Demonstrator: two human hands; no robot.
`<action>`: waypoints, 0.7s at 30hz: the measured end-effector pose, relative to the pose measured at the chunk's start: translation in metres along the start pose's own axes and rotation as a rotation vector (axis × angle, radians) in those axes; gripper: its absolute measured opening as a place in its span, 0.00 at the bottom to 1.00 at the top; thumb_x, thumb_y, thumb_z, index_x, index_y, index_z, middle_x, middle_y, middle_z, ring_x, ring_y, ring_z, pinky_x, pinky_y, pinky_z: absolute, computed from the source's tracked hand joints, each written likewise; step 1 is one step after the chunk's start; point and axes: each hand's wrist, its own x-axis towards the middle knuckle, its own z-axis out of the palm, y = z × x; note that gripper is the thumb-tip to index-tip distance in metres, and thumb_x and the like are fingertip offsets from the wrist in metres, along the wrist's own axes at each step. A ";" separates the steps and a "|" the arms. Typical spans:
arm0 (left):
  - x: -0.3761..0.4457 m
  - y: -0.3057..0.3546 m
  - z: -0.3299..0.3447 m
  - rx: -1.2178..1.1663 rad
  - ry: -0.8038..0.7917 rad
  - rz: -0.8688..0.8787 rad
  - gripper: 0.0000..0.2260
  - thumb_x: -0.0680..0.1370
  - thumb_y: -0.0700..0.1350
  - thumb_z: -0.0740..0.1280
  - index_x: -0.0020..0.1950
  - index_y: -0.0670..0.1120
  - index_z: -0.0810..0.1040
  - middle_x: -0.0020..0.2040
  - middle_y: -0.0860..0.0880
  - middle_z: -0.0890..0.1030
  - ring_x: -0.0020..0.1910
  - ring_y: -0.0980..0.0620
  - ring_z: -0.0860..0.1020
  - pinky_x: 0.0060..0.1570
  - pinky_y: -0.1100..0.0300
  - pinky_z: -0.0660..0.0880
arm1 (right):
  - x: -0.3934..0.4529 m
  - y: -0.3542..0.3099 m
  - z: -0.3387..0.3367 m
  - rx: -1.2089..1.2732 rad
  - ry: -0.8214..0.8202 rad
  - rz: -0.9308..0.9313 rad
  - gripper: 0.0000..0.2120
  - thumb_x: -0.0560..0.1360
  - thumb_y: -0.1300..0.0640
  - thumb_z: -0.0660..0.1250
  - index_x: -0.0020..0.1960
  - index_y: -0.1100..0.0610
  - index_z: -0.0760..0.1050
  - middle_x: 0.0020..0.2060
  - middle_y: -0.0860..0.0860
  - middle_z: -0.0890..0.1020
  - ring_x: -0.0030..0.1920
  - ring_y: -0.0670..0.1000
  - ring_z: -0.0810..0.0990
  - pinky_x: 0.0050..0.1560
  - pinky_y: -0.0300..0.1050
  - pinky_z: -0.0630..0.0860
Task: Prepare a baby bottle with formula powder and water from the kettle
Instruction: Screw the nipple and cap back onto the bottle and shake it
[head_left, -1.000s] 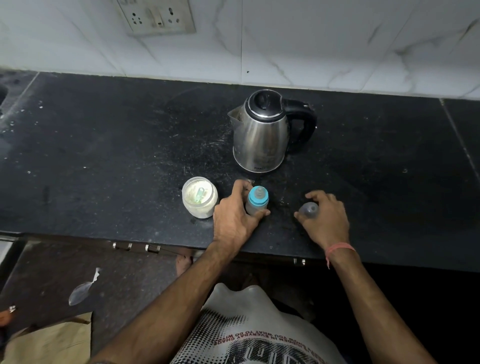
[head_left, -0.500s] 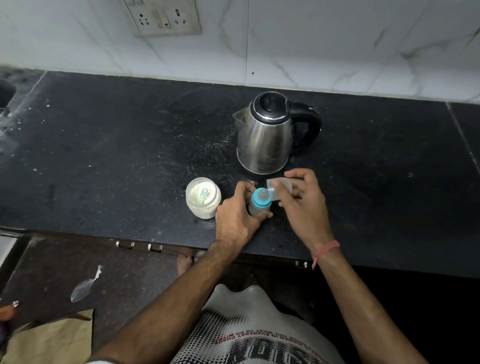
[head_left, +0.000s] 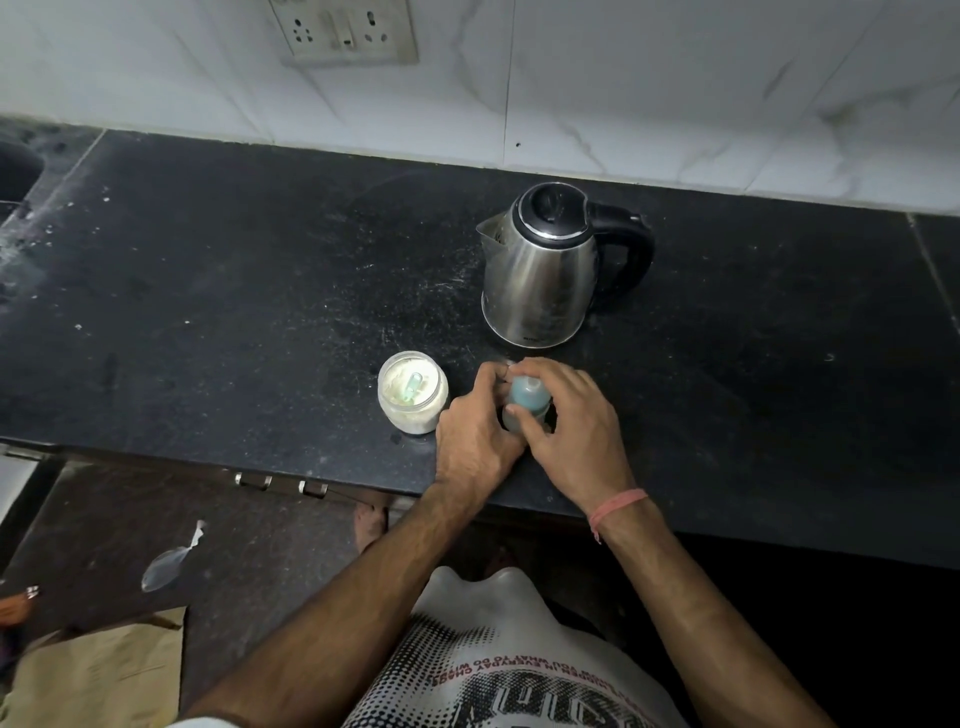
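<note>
Bottle-making looks close to finished, judging by how things lie on the dark surface (head_left: 208, 291). Farthest left of the task's things stands the formula jar (head_left: 412, 399), lid off, with pale powder inside and a small greenish scoop (head_left: 412, 388) sunk in it. Just right of the jar, near the front edge, the left hand (head_left: 475, 436) has its fingers curled round the lower body of the baby bottle (head_left: 525, 402), steadying it upright on the surface. The bottle carries its blue collar and teat, and a clear cap seems to sit over the top, though blur makes that hard to confirm. Whether powder and water are already inside cannot be read, since both hands cover most of the body. Next comes the right hand (head_left: 574, 434), a pink thread at the wrist, its fingers wrapped over the bottle's top from the right, thumb on the near side, gripping the cap or collar as if pressing or twisting it home. Behind the hands, well clear of them, the steel kettle (head_left: 543, 275) stands upright with its lid down, spout left, black handle right, untouched. If the bottle is filled, what remains is probably only to seat the top firmly and perhaps shake; if not, the scooping and pouring are left.
</note>
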 end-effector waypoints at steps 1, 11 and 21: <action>0.000 0.000 0.000 -0.005 0.002 0.000 0.24 0.76 0.49 0.81 0.66 0.58 0.73 0.51 0.57 0.90 0.51 0.49 0.90 0.53 0.45 0.86 | 0.000 0.002 0.002 0.007 0.005 -0.011 0.21 0.78 0.53 0.77 0.70 0.46 0.79 0.68 0.40 0.82 0.65 0.46 0.78 0.66 0.46 0.79; -0.002 -0.002 0.003 -0.021 0.012 -0.014 0.25 0.76 0.48 0.81 0.68 0.56 0.73 0.55 0.59 0.89 0.53 0.52 0.90 0.56 0.46 0.86 | -0.001 0.031 0.021 -0.014 0.069 -0.112 0.24 0.81 0.47 0.74 0.76 0.49 0.78 0.68 0.47 0.83 0.63 0.50 0.80 0.62 0.48 0.81; -0.004 -0.001 0.001 -0.027 0.003 -0.024 0.23 0.77 0.46 0.80 0.66 0.58 0.73 0.55 0.61 0.88 0.53 0.54 0.89 0.56 0.48 0.86 | -0.003 0.027 0.025 0.012 0.056 -0.068 0.24 0.81 0.46 0.72 0.76 0.49 0.77 0.68 0.45 0.82 0.64 0.48 0.77 0.61 0.41 0.77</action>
